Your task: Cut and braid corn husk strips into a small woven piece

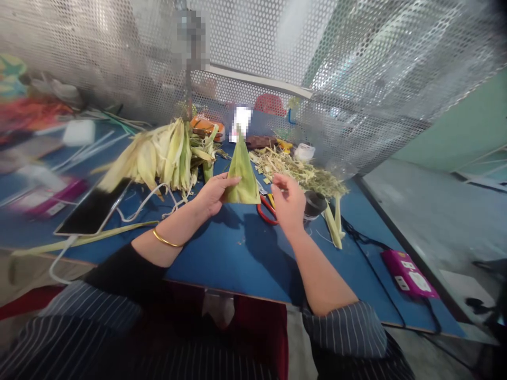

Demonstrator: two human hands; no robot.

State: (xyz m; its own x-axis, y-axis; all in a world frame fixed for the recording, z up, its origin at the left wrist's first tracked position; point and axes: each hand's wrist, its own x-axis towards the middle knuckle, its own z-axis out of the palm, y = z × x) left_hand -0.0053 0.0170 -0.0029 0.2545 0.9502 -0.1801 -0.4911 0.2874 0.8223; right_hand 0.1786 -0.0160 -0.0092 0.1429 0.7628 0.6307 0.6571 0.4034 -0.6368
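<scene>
My left hand [216, 194] is closed on a green corn husk [243, 177], thumb across its front. The husk stands up as a pointed triangle with a straight lower edge. Just to the right, my right hand [290, 203] has its fingers curled in towards the thumb, apart from the husk. Whether something small is between those fingers I cannot make out. Scissors with red handles [266, 211] lie partly hidden behind my right hand. Beside that hand stands a dark spool [315, 203] with thin thread trailing from it.
A heap of corn husks [162, 155] lies left on the blue table [222, 264]. Shredded husk scraps [301, 171] spread at the back right. A tablet [93, 208] with a white cable lies left. A magenta power strip [410, 274] sits right. Perforated mesh [257, 42] rises behind.
</scene>
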